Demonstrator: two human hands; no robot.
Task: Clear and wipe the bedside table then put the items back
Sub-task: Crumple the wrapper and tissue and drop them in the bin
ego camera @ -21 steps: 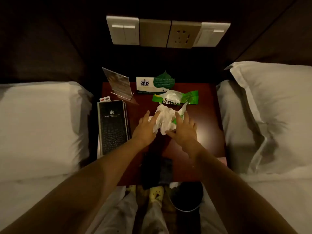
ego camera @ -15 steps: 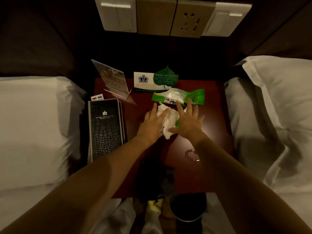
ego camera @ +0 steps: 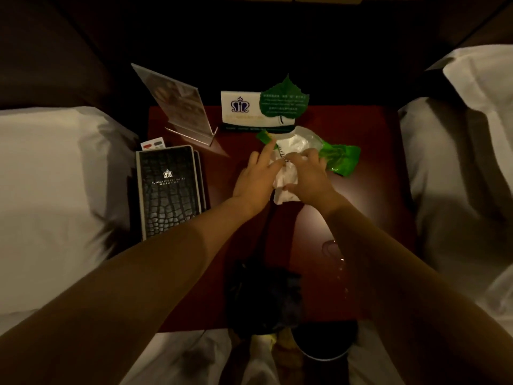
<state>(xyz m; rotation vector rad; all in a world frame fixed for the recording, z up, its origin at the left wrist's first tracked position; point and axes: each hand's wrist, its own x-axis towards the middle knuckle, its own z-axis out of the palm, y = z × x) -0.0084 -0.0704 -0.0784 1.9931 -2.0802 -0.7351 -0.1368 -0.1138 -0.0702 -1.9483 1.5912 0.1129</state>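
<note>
One view only was supplied, from a head-worn wide-angle camera. It looked forward and steeply down from above the near edge of the tabletop (ego camera: 369,168), at close range. Both forearms entered from the lower corners and converged at frame centre. The tabletop filled the middle; pillows (ego camera: 50,168) occupied the left and right edges, bowed by lens distortion. The dark wall ran across the top.

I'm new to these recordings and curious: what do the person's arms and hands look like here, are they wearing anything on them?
Both arms are bare up to the frame's edge: no sleeves show. The left hand and right hand wear no gloves, and no rings, watch or bracelet can be made out, though the light is dim. No cables or markings show on either arm.
</note>
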